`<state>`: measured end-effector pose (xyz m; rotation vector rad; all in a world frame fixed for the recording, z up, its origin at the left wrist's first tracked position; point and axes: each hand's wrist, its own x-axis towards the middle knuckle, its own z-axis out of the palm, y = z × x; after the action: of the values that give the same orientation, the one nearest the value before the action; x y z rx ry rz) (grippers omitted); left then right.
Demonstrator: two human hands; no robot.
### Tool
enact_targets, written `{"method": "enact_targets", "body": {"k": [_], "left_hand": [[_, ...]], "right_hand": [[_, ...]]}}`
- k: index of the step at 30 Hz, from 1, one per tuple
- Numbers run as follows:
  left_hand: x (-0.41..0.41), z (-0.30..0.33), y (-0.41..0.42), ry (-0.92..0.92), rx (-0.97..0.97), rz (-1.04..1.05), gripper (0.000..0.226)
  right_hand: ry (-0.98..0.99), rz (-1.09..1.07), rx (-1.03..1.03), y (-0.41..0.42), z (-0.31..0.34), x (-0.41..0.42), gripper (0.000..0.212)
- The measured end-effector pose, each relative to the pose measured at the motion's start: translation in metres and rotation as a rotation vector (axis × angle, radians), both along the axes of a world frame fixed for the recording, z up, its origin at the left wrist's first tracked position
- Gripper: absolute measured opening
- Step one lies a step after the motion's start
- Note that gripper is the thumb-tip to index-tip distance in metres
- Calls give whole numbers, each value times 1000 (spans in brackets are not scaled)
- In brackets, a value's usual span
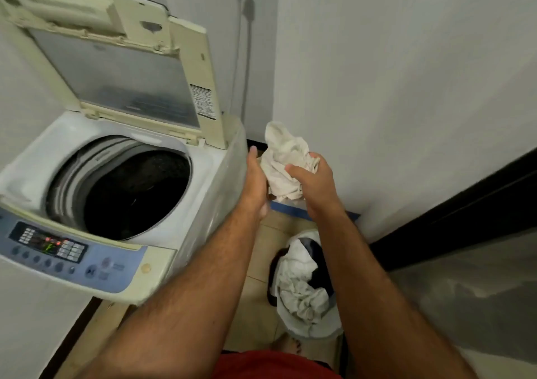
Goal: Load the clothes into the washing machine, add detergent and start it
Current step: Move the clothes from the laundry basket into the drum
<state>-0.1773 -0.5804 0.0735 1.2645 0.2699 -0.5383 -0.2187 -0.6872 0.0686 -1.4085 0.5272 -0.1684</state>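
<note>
Broadly, the washing machine (116, 192) stands at the left with its lid (125, 67) propped upright and the dark drum (136, 195) open below, something dark lying in its bottom though I cannot tell what; its control panel (49, 243) shows lit indicators at the front edge; on the tiled floor to the right sits a laundry basket (305, 291) heaped with white and dark clothes; above the basket and just beside the machine's right wall hangs the white garment (287, 163), bunched and drooping in folds; the right hand (315, 181) has its fingers curled round the cloth's upper right edge, thumb pressed into the fabric; the left hand (257, 181) lies alongside the cloth with fingers fairly straight, touching or nearly touching its left side, gripping nothing that I can see; judging by the slack folds, the garment is light, soft and limp, unlikely to slip or break; gathering it at the bunched middle would probably keep loose ends from catching on the drum's rim.
</note>
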Motion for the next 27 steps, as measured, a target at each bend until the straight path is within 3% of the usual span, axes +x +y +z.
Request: {"method": "enact_targets", "body": {"k": [4, 7, 9, 11, 15, 18, 20, 27], "left_hand": [[34, 3, 62, -73, -39, 200, 85], [51, -7, 106, -127, -20, 230, 47], [59, -16, 132, -21, -42, 274, 35], [72, -20, 167, 105, -52, 445, 28], [102, -34, 237, 270, -110, 635, 31], [111, -47, 279, 379, -70, 582, 44], [114, -58, 299, 410, 11, 480, 49], [142, -67, 363, 351, 183, 352, 35]], "right_hand": [[-75, 151, -106, 58, 4, 32, 41], [-68, 230, -93, 120, 0, 63, 59], [-25, 222, 59, 155, 3, 76, 60], [26, 254, 210, 191, 3, 91, 60], [79, 399, 206, 250, -11, 107, 38], [152, 486, 258, 281, -32, 118, 35], [205, 494, 296, 295, -46, 128, 51], [322, 210, 76, 329, -81, 173, 55]]}}
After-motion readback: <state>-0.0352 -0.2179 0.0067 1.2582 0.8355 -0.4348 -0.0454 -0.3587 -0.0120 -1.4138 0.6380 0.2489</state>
